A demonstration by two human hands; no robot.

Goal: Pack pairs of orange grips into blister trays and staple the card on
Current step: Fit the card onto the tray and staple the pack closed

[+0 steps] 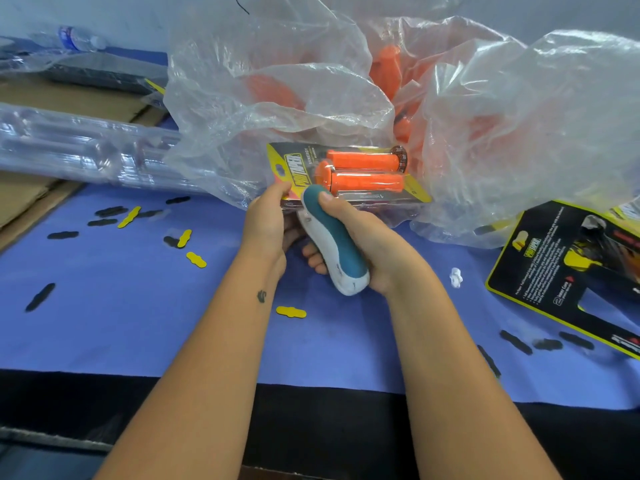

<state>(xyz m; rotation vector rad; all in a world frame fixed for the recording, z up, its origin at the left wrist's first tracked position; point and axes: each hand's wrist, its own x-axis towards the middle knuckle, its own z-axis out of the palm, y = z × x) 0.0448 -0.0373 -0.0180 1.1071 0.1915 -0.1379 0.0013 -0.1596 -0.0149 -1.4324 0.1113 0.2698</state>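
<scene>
1. Over on the far left, a stack of clear blister trays (79,147) lies on its side on the cardboard (20,199). It's so see-through you can't really count them. Behind it there's a water bottle (81,38) lying down and a dark tray under plastic film, both kinda blurry.
2. Scattered on the blue mat (138,323) are little black and yellow punched-out tabs (196,259), all loose and apart from each other.
3. Left hand (265,223) pinches the near left edge of the packed blister pack (346,174), thumb on top, fingers tucked underneath where I can't see them.
4. That pack sits mid-table, held just off the mat, with two orange grips (363,171) side by side under the clear shell and the yellow-black card behind. Its far edge is buried under the bag.
5. Right hand (367,244) is wrapped tight around a teal-and-white stapler (334,244), thumb pressing the nose. The nose is over the pack's near edge, the mouth is hidden, so I think it's biting the card but can't swear to it.
6. Behind all that, a big crumpled clear plastic bag (485,116) holds a pile of loose orange grips (389,67), mostly hazy through the film.
7. Far right, a stack of printed backing cards (554,271) lies flat, cut off by the frame edge.
</scene>
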